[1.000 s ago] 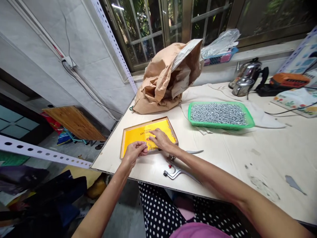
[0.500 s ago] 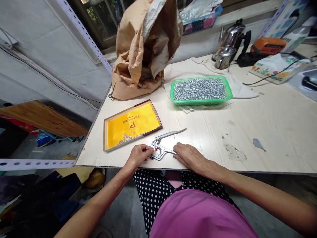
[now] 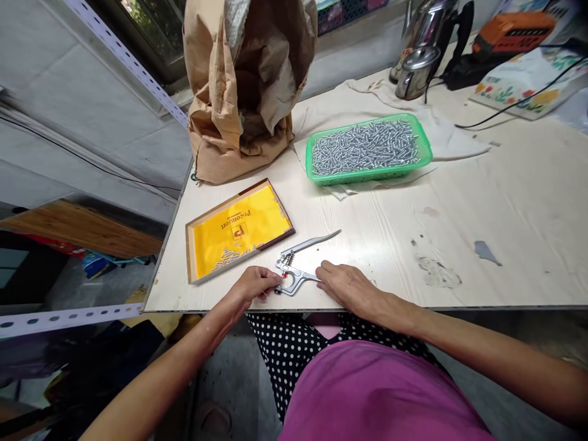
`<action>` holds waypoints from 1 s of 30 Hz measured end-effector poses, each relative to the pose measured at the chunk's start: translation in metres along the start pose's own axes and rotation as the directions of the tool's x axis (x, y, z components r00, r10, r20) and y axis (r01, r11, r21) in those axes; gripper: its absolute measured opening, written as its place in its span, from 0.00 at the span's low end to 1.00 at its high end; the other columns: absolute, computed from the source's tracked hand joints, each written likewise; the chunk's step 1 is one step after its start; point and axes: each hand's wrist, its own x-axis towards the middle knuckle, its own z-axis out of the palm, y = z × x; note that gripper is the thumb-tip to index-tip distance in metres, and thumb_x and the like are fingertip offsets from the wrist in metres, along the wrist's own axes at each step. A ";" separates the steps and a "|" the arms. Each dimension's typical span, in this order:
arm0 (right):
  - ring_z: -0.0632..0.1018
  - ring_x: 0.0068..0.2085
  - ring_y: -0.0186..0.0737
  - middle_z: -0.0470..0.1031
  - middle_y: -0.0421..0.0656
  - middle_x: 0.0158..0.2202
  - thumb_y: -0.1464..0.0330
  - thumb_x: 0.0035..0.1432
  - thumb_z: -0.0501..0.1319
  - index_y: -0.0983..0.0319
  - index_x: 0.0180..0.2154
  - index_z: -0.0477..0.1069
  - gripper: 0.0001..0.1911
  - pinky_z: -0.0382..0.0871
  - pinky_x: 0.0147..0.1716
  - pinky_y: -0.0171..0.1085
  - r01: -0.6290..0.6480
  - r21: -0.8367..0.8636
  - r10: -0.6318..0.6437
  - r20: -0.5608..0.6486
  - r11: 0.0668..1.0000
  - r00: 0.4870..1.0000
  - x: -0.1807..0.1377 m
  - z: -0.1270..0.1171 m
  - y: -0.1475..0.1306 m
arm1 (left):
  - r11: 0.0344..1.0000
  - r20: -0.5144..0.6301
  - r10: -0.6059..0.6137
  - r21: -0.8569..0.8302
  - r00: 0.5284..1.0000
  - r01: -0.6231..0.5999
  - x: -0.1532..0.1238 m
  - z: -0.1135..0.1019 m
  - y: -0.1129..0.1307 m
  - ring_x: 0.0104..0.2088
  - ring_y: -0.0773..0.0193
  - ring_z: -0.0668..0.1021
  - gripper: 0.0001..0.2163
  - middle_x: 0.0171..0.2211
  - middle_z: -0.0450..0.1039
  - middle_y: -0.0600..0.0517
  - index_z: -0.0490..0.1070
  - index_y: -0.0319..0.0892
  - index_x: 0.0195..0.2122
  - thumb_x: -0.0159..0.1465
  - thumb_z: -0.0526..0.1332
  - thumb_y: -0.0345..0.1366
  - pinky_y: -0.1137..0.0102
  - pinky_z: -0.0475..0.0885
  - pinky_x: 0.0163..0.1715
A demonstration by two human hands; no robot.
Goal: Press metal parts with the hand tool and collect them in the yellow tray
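A pair of silver snap-fastener pliers (image 3: pixel 315 243) lies on its side near the table's front edge, handles spread, with a coil spring and a small red part by its jaws. My right hand (image 3: pixel 349 285) rests on the table, its fingers closed on the end of the lower handle. At the jaw end, my left hand (image 3: pixel 255 283) is pinched, thumb against fingers. Whatever sits between those fingertips is too small to make out. Behind my left hand is a shallow cardboard box (image 3: pixel 190 254) with a yellow printed sheet and several small silver metal pieces.
A green plastic tub (image 3: pixel 362 178) full of short silver screw-like pieces sits on a white cloth (image 3: pixel 459 146). Behind the box stands a large crumpled brown paper bag (image 3: pixel 215 116). Metal kettles (image 3: pixel 416 70) and an orange device (image 3: pixel 514 33) are at the back right.
The whole view has shifted a little with my head. My left hand stays pinched at the jaws, and my right hand keeps its hold on the lower handle.
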 end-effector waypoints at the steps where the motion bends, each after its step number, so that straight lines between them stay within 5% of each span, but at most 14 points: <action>1: 0.69 0.29 0.35 0.72 0.44 0.36 0.72 0.64 0.55 0.63 0.36 0.67 0.04 0.55 0.27 0.36 0.003 0.003 -0.003 -0.007 1.000 1.000 0.000 0.001 0.000 | 1.000 0.004 -0.006 0.015 1.000 0.006 0.000 0.000 0.001 0.17 0.72 0.63 0.20 0.16 0.63 0.59 0.73 0.38 0.25 0.42 0.71 0.50 0.75 0.60 0.16; 13: 0.70 0.34 0.39 0.71 0.46 0.40 0.68 0.63 0.57 0.62 0.39 0.68 0.04 0.61 0.31 0.37 0.020 0.024 -0.020 -0.010 1.000 1.000 -0.004 -0.007 0.003 | 0.993 0.067 -0.092 0.079 0.994 0.086 -0.004 0.004 0.004 0.19 0.70 0.67 0.19 0.16 0.65 0.58 0.71 0.38 0.24 0.41 0.73 0.47 0.74 0.65 0.21; 16: 0.70 0.49 0.52 0.68 0.54 0.53 0.56 0.57 0.64 0.63 0.50 0.66 0.24 0.65 0.44 0.46 0.012 -0.049 -0.016 -0.076 0.999 0.997 0.003 -0.021 0.011 | 0.992 0.071 -0.105 0.077 0.992 0.099 -0.007 0.005 -0.001 0.19 0.71 0.66 0.18 0.15 0.64 0.58 0.72 0.38 0.25 0.43 0.72 0.47 0.74 0.65 0.21; 20: 0.54 0.64 0.67 0.56 0.63 0.63 0.44 0.44 0.67 0.68 0.63 0.54 0.53 0.50 0.58 0.61 0.008 -0.147 -0.012 -0.029 0.989 0.999 0.019 -0.030 0.026 | 0.992 0.067 -0.119 0.060 0.991 0.115 -0.012 0.006 -0.006 0.18 0.72 0.66 0.18 0.16 0.65 0.58 0.72 0.38 0.26 0.44 0.72 0.46 0.75 0.65 0.21; 24: 0.59 0.62 0.65 0.63 0.62 0.59 0.43 0.43 0.66 0.69 0.64 0.53 0.56 0.44 0.60 0.63 0.051 -0.153 -0.036 0.098 0.987 0.995 0.026 -0.029 0.026 | 0.992 0.051 -0.115 0.067 0.992 0.111 -0.018 0.008 -0.010 0.19 0.72 0.67 0.18 0.17 0.66 0.58 0.72 0.38 0.25 0.43 0.72 0.46 0.75 0.65 0.21; 30: 0.62 0.60 0.64 0.61 0.61 0.60 0.52 0.41 0.70 0.67 0.64 0.52 0.54 0.45 0.59 0.65 0.068 -0.195 -0.052 0.090 0.978 0.995 0.016 -0.030 0.010 | 0.992 0.042 -0.101 0.080 0.994 0.097 -0.021 0.008 -0.013 0.20 0.71 0.68 0.20 0.17 0.66 0.57 0.72 0.38 0.25 0.41 0.72 0.49 0.74 0.64 0.21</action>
